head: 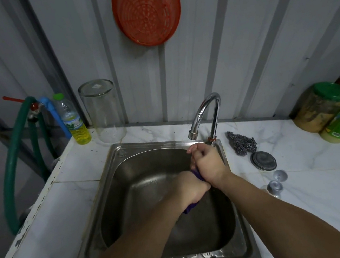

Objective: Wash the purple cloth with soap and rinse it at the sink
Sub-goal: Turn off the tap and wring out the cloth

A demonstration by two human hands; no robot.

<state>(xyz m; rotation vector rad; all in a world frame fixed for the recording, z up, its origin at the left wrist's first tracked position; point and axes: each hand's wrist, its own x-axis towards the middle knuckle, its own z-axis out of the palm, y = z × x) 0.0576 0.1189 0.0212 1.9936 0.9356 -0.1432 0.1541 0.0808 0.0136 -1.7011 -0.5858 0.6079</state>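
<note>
Purple cloth (197,175): I see it bunched over the sink (115,179), so drips fall in.
Left hand (191,189): fingers curled tight round cloth.
Right hand (207,163): likewise clenched on it, likely wringing.

Purple cloth (191,207). Steel-grey sink (117,192). Orange-red latticed strainer (146,11). Bottle (74,122): yellow liquid, green cap. Dark green hose (11,169). White grey-veined marble counter (315,185). Green-lidded jar (319,107). Grey scouring pad (242,143).

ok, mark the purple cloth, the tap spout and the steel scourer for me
purple cloth (190,208): head view, on the end hanging below the left hand.
tap spout (193,135): head view, on the outlet tip above the basin.
steel scourer (242,144): head view, on the middle of the wad, right of the sink.
</note>
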